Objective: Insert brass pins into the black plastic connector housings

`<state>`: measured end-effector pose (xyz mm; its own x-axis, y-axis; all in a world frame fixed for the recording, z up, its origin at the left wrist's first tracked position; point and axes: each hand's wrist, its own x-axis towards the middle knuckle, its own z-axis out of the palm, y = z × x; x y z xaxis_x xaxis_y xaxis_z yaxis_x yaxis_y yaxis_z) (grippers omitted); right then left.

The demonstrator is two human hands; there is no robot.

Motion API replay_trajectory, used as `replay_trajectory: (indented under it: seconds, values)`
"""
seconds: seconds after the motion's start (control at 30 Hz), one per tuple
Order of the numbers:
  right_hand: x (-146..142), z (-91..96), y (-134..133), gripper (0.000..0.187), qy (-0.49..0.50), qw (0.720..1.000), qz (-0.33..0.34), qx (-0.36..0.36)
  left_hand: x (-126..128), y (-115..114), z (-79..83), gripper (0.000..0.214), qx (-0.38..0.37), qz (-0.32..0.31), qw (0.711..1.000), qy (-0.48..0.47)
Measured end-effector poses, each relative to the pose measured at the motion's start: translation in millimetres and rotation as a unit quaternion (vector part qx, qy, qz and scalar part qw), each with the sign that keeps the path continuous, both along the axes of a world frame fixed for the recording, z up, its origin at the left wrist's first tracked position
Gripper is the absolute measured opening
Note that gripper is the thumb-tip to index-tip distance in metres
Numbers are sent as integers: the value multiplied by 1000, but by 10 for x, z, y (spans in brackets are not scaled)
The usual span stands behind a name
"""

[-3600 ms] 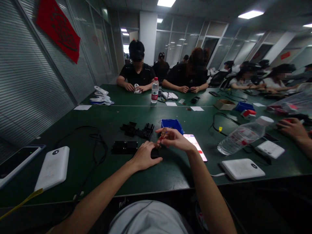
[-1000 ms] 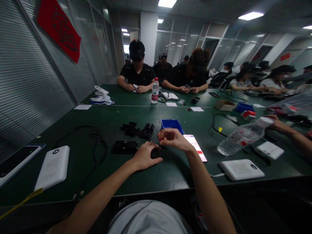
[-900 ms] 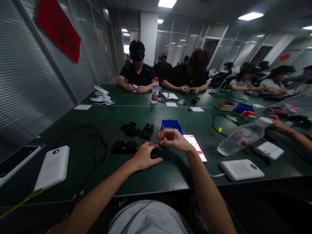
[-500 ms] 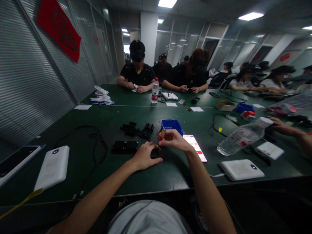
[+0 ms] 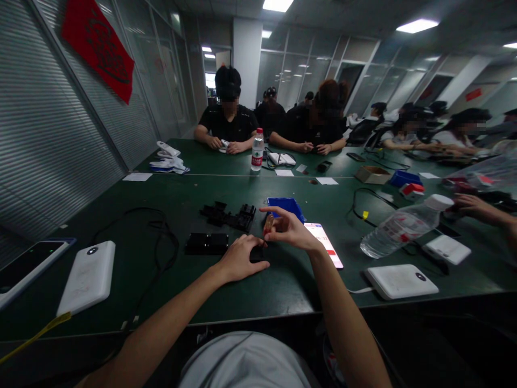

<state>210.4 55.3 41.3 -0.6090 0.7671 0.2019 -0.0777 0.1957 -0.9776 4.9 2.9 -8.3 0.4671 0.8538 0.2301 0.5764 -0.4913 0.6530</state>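
Observation:
My left hand (image 5: 243, 257) is closed over a small black plastic part (image 5: 257, 254), pressing it to the table; much of the part is hidden. Above it, my right hand (image 5: 287, 229) holds a small screwdriver (image 5: 270, 221) with an amber handle, standing roughly upright, its tip at the black part. The index finger is raised off the handle while thumb and other fingers stay on it. Left of my hands lies a flat black case (image 5: 207, 244), with several black plastic pieces (image 5: 228, 215) behind it. A blue tray (image 5: 285, 205) sits just beyond my right hand.
Right of my right wrist lies a lit phone (image 5: 328, 253). Farther right are a tilted water bottle (image 5: 399, 229), a white power bank (image 5: 402, 281) and a co-worker's hand (image 5: 470, 206). On the left are a black cable (image 5: 167, 237) and another white power bank (image 5: 86, 277).
My right index finger has lifted and stretched out from the screwdriver's handle. My left hand stays in place on the black part.

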Motion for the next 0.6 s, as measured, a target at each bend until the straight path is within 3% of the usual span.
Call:
replay_trajectory:
  seconds: [0.2,0.6]
  values:
    - [7,7,-20,76,1,1000,4,-22,-7,6,-10,38,4,1,1000,0]
    - [-22,17,-11,50,-7,1000,16,15,-2,9,-12,35,0,0,1000,2]
